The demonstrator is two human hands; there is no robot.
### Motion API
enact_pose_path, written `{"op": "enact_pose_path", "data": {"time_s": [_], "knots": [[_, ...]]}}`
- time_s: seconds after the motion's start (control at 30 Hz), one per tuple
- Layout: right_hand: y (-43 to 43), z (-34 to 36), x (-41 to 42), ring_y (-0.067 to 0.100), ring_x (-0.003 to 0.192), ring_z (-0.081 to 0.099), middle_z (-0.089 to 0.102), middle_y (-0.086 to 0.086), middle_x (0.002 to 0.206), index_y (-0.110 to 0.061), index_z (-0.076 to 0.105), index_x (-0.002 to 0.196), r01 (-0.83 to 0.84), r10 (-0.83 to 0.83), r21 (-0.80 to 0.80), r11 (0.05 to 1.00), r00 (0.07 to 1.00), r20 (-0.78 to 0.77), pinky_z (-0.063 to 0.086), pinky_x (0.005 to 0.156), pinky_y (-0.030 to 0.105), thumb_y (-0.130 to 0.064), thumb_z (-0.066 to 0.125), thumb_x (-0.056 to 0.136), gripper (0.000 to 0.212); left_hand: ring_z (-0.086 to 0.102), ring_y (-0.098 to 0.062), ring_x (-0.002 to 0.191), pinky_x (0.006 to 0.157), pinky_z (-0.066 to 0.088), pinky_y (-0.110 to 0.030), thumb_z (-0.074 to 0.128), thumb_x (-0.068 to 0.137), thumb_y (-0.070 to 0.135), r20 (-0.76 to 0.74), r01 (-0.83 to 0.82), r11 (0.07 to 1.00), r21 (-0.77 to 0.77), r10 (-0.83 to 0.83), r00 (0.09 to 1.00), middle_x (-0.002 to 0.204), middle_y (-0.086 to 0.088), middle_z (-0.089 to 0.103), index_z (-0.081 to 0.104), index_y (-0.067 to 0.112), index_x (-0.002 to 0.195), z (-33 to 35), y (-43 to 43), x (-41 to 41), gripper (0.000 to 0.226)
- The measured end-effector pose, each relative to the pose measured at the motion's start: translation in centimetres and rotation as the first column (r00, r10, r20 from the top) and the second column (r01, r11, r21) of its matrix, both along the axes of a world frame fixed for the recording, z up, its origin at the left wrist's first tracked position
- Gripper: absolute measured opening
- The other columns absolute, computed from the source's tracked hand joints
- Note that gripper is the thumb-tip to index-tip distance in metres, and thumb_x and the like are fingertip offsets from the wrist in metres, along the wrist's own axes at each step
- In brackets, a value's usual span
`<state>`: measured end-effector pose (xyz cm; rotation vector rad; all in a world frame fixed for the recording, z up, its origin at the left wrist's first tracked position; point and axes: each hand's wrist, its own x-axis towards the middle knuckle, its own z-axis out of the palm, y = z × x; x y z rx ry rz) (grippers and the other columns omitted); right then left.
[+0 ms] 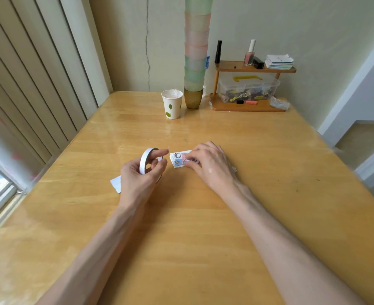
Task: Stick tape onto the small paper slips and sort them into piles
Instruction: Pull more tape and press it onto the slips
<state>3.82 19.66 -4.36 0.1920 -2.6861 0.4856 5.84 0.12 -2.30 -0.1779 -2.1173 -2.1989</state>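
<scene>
A white roll of tape (145,158) stands on edge in my left hand (140,176), whose fingers curl through and around the ring above the wooden table (181,216). Just right of it lies a small stack of paper slips (178,159) with cartoon pictures on top. My right hand (208,164) covers the right part of that stack, its fingertips pinching a slip at the stack's near edge. A white piece of paper (115,183) lies on the table, partly hidden behind my left wrist.
At the table's far edge stand a paper cup (172,104), a tall stack of pastel cups (196,51) in a brown cup, and a wooden shelf (247,106) with a clear storage box, bottles and a paper pile. Vertical blinds hang at the left.
</scene>
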Motion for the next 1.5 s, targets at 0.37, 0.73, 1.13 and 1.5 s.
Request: {"op": "enact_pose_path", "data": {"time_s": [0.37,0.73,1.13,1.5], "knots": [[0.1,1.1,1.9,0.027,0.077,0.058,0.067,0.001,0.078,-0.011,0.071,0.079,0.084,-0.048,0.081,0.993,0.927,-0.371,0.039,0.071,0.035,-0.009,0.070,0.085,0.006,0.033,-0.008,0.052,0.052,0.036,-0.013,0.071,0.097,0.008,0.017,-0.010,1.000,0.020,0.010,1.000,0.069,-0.002,0.034,0.081,0.019,0.104,0.6,-0.1,0.2,0.017],[1.4,1.0,7.3,0.013,0.075,0.055,0.064,-0.015,0.075,-0.023,0.071,0.074,-0.135,0.137,0.048,0.990,0.990,-0.039,0.039,0.073,0.031,-0.019,0.075,0.076,0.006,0.028,-0.011,0.050,0.048,0.029,-0.017,0.075,0.094,0.020,0.071,0.141,0.989,0.033,-0.143,0.987,0.056,0.006,0.036,0.083,0.017,0.101,0.8,0.3,0.8,0.011],[0.5,3.7,8.3,0.013,0.101,0.073,0.079,-0.001,0.107,-0.015,0.078,0.113,0.042,0.273,-0.867,0.496,0.941,0.201,0.052,0.085,0.016,0.002,0.061,0.093,0.031,0.018,-0.014,0.057,0.051,0.019,-0.024,0.071,0.090,0.034,0.155,0.412,0.911,0.025,-0.410,0.899,0.065,0.001,0.019,0.083,0.016,0.096,1.1,0.6,1.7,0.023],[0.5,3.6,8.8,0.009,0.099,0.072,0.079,-0.001,0.104,-0.012,0.080,0.100,0.038,0.300,-0.928,0.370,0.941,0.158,0.051,0.086,0.017,-0.002,0.068,0.095,0.016,0.022,-0.012,0.053,0.048,0.022,-0.020,0.071,0.095,0.029,0.189,0.376,0.926,0.013,-0.372,0.909,0.059,0.005,0.025,0.080,0.008,0.100,0.9,0.6,1.7,0.024]]}}
